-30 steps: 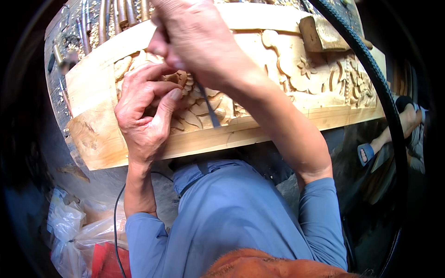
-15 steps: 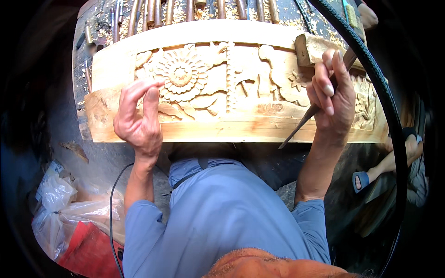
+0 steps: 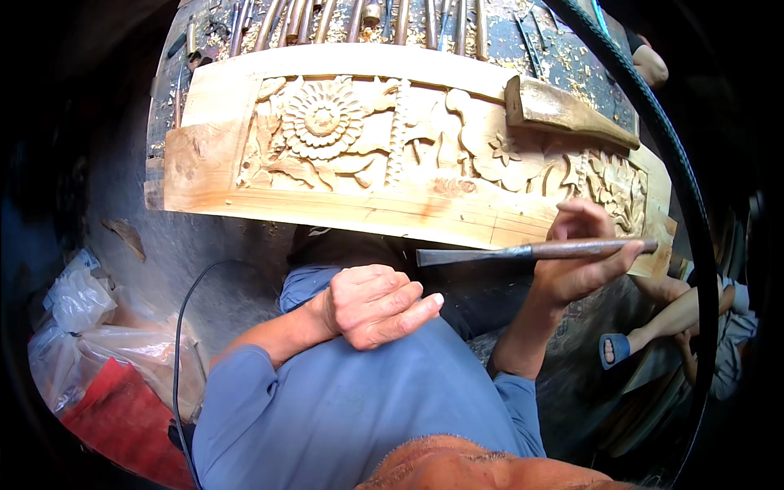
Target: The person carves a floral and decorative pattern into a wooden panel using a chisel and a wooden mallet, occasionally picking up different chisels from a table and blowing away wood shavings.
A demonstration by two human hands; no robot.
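Note:
My right hand [image 3: 578, 257] grips a chisel [image 3: 482, 254] by its brown wooden handle, its flat metal blade pointing left, just off the near edge of a carved wooden panel [image 3: 343, 208]. My left hand [image 3: 380, 306], back up and fingers curled in, hovers in front of my shirt; nothing shows in it. In relief on the panel stand a large round flower [image 3: 322, 120], animal-like figures and leaves, and a smaller flower [image 3: 504, 148]. A wooden mallet [image 3: 563, 114] lies across the panel's far right part.
Several wooden-handled tools [image 3: 355, 20] lie among shavings along the far side of the workbench [image 3: 572, 73]. A black cable [image 3: 653, 106] arches down the right side. Plastic bags [image 3: 77, 327] and a red sheet [image 3: 126, 425] lie at lower left. At right are another person's legs [image 3: 653, 331].
My left hand has come off the panel toward my body and curled in. My right hand has lowered, and the chisel has turned from slanting to nearly level.

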